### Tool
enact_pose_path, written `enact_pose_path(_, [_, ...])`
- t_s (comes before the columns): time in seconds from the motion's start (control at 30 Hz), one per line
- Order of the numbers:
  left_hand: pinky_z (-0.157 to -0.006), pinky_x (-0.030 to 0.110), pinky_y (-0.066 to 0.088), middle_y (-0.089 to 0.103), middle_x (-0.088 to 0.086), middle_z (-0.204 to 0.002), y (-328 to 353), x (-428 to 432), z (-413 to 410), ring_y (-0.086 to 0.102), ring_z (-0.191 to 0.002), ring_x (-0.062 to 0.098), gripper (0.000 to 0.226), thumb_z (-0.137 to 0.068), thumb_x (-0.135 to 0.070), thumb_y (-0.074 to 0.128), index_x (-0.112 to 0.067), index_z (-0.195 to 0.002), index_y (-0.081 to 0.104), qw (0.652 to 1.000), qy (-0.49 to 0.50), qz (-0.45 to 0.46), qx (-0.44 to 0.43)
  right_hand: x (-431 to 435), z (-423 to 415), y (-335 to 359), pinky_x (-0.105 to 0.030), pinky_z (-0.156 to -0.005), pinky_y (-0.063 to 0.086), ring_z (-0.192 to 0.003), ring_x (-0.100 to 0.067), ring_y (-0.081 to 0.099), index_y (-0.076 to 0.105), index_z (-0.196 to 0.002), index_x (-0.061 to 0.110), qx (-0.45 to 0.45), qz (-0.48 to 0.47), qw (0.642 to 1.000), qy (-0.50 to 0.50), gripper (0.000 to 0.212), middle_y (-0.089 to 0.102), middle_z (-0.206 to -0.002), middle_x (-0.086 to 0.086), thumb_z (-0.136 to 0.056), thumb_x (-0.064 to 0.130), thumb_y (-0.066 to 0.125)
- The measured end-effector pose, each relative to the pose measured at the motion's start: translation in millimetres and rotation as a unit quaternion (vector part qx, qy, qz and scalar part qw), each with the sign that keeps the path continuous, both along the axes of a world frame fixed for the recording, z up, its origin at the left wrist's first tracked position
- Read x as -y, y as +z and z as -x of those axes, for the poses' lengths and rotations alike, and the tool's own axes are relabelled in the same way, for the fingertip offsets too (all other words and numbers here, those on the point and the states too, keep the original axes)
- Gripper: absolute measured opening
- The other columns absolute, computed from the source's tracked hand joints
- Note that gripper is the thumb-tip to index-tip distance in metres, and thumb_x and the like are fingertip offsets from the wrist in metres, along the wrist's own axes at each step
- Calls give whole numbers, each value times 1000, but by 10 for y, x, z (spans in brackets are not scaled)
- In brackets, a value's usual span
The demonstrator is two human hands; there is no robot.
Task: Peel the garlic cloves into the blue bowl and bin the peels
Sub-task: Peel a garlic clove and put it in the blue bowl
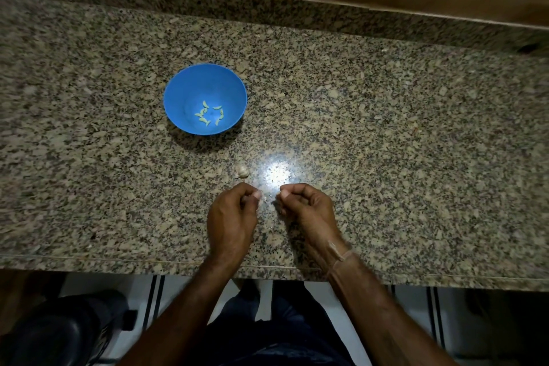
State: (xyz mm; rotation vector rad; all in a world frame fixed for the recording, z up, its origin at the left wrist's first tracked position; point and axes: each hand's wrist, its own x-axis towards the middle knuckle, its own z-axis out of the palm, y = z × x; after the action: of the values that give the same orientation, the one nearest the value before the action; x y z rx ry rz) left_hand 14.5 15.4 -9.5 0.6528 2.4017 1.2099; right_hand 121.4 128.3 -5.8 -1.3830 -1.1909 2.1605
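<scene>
Nearer the person than the blue bowl [178,92], which holds peeled cloves [209,116], the left hand [231,217] pinches a pale clove [258,197]. The right hand [306,211], just apart, seemingly pinches a peel [277,202]. A garlic piece [242,171] lies between bowl and hands. The person should strip gently and keep the skins gathered.

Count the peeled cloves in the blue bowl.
8 peeled cloves, all in a loose ring on the floor of the blue bowl; some touch, so others may be hidden.

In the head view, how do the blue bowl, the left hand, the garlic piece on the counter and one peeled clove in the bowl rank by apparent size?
1. blue bowl
2. left hand, close behind; it is nearer the camera, so true order is unsure
3. garlic piece
4. peeled clove
</scene>
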Motion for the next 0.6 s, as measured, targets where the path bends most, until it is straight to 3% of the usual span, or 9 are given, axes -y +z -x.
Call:
enact_pose_path(0.13, [-80,32,60,70,-12,-107,102,32,5,66,-99,4,21,-97,-20,68,-28,-115,74,997,-21,-59,54,81,57,9,-50,-85,57,-82,-32,71,73,-100,1,-4,-17,999,30,11,74,-95,-28,-92,7,77])
enact_pose_path(0.2, [-77,34,61,72,-13,-100,134,67,6,68,-94,3,14,-94,-21,72,-27,-106,76,995,-18,-71,69,152,101,7,-55,-89,58,-88,-38,71,73,-100,0,-29,-7,999,39,11,73,-99,-32,-92,6,77])
enact_pose_path(0.27, [-73,38,61,73,-13,-90,129,120,22,70,-85,4,9,-94,-18,72,-25,-96,75,996,-5,-63,68,205,141,16,-52,-86,60,-86,-36,71,73,-102,-2,-37,-11,998,57,9,73,-99,-33,-94,2,73])
enact_pose_path(0.37, [-71,39,61,72,-10,-87,66,231,137,70,-81,8,12,-95,-13,69,-24,-94,73,996,33,-51,67,213,162,31,-41,-82,64,-89,-29,74,74,-111,2,-15,-63,994,89,16,78,-101,-21,-96,-2,69])
enact_pose_path(0.5, [-67,17,54,69,-5,-92,-42,406,350,66,-83,5,18,-95,-5,68,-23,-95,70,997,63,-33,27,71,82,-47,-40,-93,62,-105,-19,76,75,-115,9,49,-177,978,95,27,79,-109,-6,-93,-6,71])
enact_pose_path(0.6, [-71,14,50,56,0,-110,-64,467,395,60,-87,5,23,-94,1,68,-16,-109,67,998,39,-19,-35,-14,-27,-90,-35,-90,63,-105,-14,75,75,-116,11,78,-218,969,84,32,78,-112,-5,-94,-11,66])
